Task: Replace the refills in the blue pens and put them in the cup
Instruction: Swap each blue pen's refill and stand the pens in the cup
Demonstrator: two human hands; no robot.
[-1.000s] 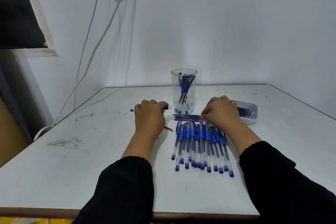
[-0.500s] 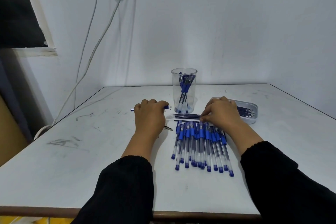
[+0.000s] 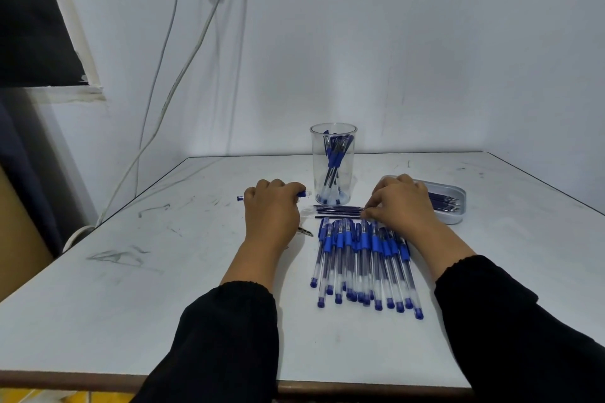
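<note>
A clear plastic cup with several blue pens inside stands at the middle of the table. In front of it lies a row of several blue pens. Between cup and row lie loose dark refills. My left hand grips a blue pen lying crosswise, its ends poking out on both sides of the fist. My right hand rests on the table with its fingertips pinching at the right ends of the loose refills.
A shallow white tray holding more refills sits right of my right hand. A small dark metal piece lies beside my left wrist. White cables hang down the wall at the left. The table's front edge is near my sleeves.
My right hand has shifted slightly toward me along the loose refills. My left hand has stayed in place with the pen.
</note>
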